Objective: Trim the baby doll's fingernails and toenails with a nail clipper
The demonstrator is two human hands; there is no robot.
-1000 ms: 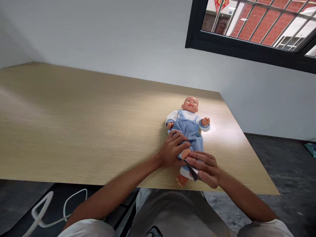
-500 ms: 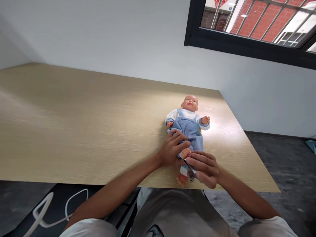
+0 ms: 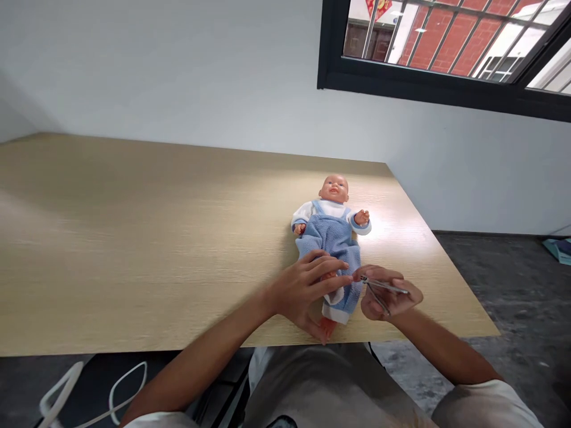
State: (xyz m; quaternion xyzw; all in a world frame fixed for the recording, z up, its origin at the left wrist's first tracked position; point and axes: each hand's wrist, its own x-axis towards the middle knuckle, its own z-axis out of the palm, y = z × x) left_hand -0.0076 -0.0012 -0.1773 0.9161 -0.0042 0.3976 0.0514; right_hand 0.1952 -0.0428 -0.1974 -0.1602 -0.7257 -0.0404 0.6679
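Observation:
A baby doll (image 3: 330, 232) in blue overalls and a white top lies on its back on the table, feet towards me. My left hand (image 3: 307, 285) lies over its lower legs with fingers stretched out and apart. One foot of the doll is partly hidden under those fingers; the thumb is down by the other foot (image 3: 328, 327). To the right of the legs, my right hand (image 3: 390, 294) is turned partly palm up and holds a metal nail clipper (image 3: 386, 287). Its two arms spread in a V, and its head points left towards the doll.
The wooden table (image 3: 156, 238) ends at its front edge near my body and at its right edge. Behind it is a pale wall with a dark-framed window (image 3: 414, 77). A white cable (image 3: 127, 380) hangs at the lower left, over a dark seat.
My right hand has drawn away from the doll's foot to the right, turning so the nail clipper shows. The fingers of my left hand have spread, and the raised foot is lower.

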